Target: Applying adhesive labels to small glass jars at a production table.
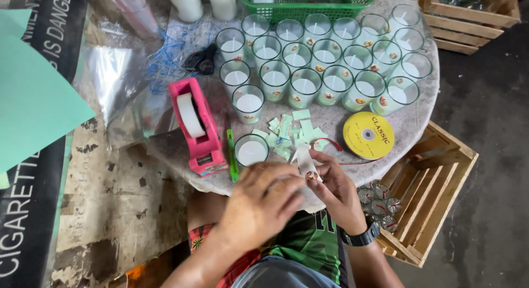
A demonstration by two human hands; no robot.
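Left hand (263, 197): clasping small glass candle.
Right hand (336, 189): pinching paper strip (305, 158).
Done: labelled candles (325, 59) massed far.
Left: one bare candle (252, 151) near.

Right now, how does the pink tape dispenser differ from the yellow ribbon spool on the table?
The tape dispenser is pink and boxy, standing on its base with a white tape roll set on edge; the ribbon spool is a yellow disc lying flat. The dispenser sits left of the hands, by a green cutter; the spool sits right of them, with red ribbon trailing from it. Both rest untouched on the round table, near the glass candles.
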